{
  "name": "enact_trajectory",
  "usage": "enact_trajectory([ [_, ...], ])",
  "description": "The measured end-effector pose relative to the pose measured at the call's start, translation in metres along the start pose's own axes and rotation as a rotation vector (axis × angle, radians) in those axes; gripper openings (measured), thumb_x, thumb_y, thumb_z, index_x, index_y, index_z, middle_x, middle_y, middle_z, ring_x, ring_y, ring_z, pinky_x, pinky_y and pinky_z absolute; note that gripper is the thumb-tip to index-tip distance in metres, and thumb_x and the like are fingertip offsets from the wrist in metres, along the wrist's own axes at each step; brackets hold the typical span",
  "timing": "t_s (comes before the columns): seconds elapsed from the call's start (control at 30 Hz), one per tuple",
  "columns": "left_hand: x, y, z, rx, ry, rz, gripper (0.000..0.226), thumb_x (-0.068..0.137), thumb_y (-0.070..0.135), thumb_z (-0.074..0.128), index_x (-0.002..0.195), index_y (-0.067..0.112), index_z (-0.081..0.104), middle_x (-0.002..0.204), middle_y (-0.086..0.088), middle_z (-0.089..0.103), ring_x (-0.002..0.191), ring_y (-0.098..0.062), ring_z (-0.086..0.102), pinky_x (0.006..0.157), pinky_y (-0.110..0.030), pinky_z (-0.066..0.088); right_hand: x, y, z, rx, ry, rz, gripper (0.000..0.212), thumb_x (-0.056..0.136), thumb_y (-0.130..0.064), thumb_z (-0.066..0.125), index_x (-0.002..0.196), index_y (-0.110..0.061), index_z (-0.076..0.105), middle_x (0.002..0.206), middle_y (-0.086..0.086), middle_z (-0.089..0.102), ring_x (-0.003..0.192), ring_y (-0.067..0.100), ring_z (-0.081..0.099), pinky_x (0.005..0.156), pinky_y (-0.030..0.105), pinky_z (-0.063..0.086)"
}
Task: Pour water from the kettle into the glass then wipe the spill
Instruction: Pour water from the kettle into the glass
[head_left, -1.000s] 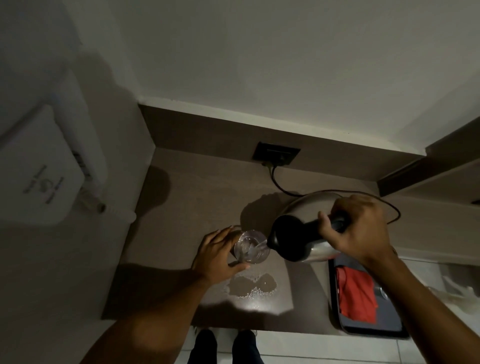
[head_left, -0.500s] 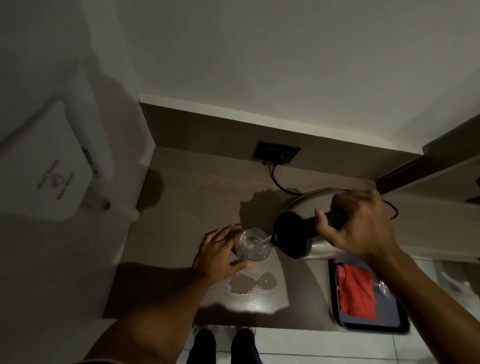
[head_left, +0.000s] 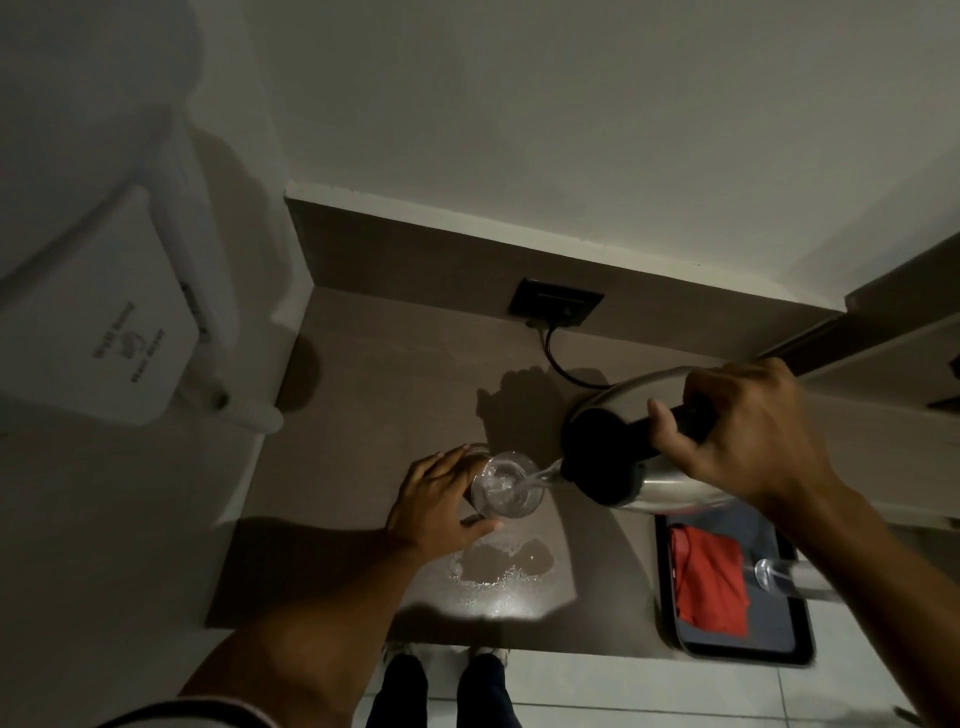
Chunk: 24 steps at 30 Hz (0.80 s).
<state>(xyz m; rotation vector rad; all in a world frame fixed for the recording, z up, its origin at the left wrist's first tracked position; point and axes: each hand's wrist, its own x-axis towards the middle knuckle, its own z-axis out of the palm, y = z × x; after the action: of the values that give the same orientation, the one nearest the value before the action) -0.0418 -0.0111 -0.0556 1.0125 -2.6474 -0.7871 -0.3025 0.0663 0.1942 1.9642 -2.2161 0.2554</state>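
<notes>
Head view: the right hand (head_left: 748, 431) grips the tilted kettle (head_left: 618, 462) by its handle, water streaming into the glass (head_left: 506, 486), which the left hand (head_left: 436, 506) clasps on the table (head_left: 374, 415). A spill (head_left: 498, 564) lies just in front of the glass.

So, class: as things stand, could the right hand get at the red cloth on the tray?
Probably not yet: the right hand is wrapped around the kettle handle, mid-pour into the glass. The red cloth lies uncovered just below it, so setting the kettle down would free the way.
</notes>
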Motion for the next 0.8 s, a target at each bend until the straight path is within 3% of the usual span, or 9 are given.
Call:
enact_trajectory([
  [0.47, 0.0002, -0.0019, 0.0037, 0.003, -0.017, -0.004, 0.091, 0.071, 0.081, 0.056, 0.143, 0.029, 0.037, 0.15, 0.003, 0.043, 0.137, -0.016, 0.036, 0.112, -0.036, 0.022, 0.0053, 0.0042, -0.0077, 0.013, -0.034, 0.008, 0.053, 0.087, -0.055, 0.045, 0.05, -0.018, 0.044, 0.044, -0.005, 0.036, 0.042, 0.003, 0.024, 0.056, 0.027, 0.024],
  [0.8, 0.0007, -0.0023, 0.0049, 0.02, -0.028, -0.011, 0.09, 0.072, 0.082, 0.052, 0.144, 0.029, 0.037, 0.152, 0.004, 0.041, 0.139, -0.015, 0.033, 0.114, -0.039, 0.023, 0.0026, -0.0019, -0.0007, 0.004, -0.049, -0.011, 0.052, 0.088, -0.056, 0.045, 0.05, -0.02, 0.044, 0.044, -0.006, 0.037, 0.04, 0.012, 0.033, 0.059, 0.029, 0.025],
])
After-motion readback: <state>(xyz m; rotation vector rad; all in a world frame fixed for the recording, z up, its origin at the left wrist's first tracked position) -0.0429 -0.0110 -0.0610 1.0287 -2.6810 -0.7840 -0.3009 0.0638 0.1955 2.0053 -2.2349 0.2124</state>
